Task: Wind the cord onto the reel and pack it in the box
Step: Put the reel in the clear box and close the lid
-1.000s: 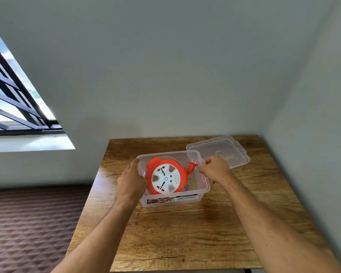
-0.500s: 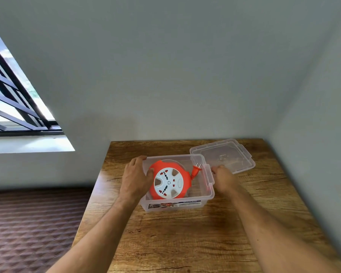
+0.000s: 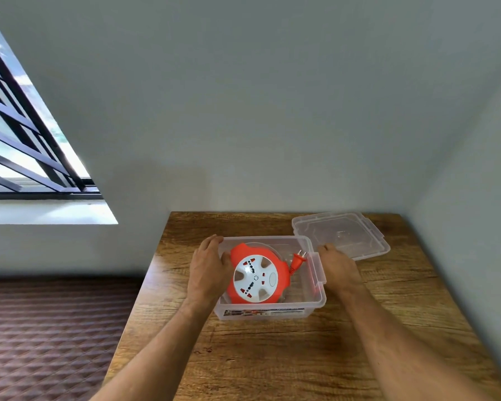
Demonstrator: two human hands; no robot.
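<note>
Orange-and-white reel lying flat inside clear box, white socket face up, nearer the box's left wall. Left hand draped over the left rim, fingers relaxed and mostly straight, palm down, fingertips reaching the reel's orange edge; touching rather than gripping. Right hand resting just outside the right wall beside the side latch, back of the hand up, fingers pointed toward lid; whether curled round anything cannot be told, fingertips hidden. Orange plug sticking up from the reel's right side, prongs pointing to the far right corner, between the two hands and closer to the right one. Lid lying flat on wooden table, behind and right of the box, touching its far right corner.
</note>
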